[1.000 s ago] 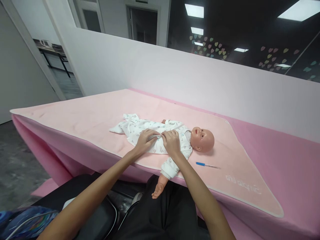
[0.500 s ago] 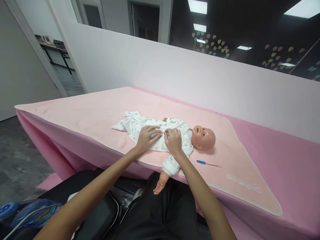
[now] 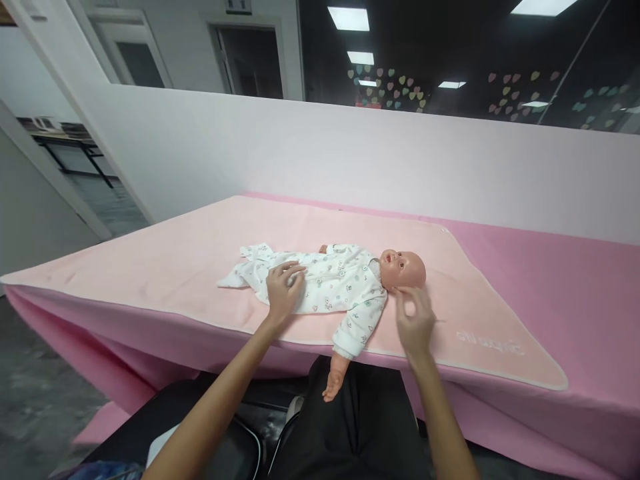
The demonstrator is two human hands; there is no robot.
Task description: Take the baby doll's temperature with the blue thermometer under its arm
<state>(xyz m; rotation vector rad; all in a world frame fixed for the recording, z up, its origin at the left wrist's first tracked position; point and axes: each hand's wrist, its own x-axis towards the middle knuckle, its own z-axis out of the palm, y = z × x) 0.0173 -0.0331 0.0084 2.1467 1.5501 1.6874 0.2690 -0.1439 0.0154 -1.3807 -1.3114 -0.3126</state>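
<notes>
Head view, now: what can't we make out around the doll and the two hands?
- Blue pen: hidden behind the right hand; only a thin tip may show beside it.
- Right hand's contact with the doll: fingers are motion-blurred near the head, touching or apart cannot be told.
- Lettering on the pink blanket: too small and upside down to read.
- Snaps on the romper: too small to tell fastened or open.
- Left hand: palm side hidden against the romper.

There was one baby doll (image 3: pixel 350 293) in the middle of the picture. It wore one white sleepsuit (image 3: pixel 320 287). There were two hands: one left hand (image 3: pixel 283 293) and one right hand (image 3: pixel 414 320). One light pink blanket (image 3: pixel 175 260) lay on one table (image 3: pixel 575 280). Two doors (image 3: pixel 250 60) showed at the upper left.
</notes>
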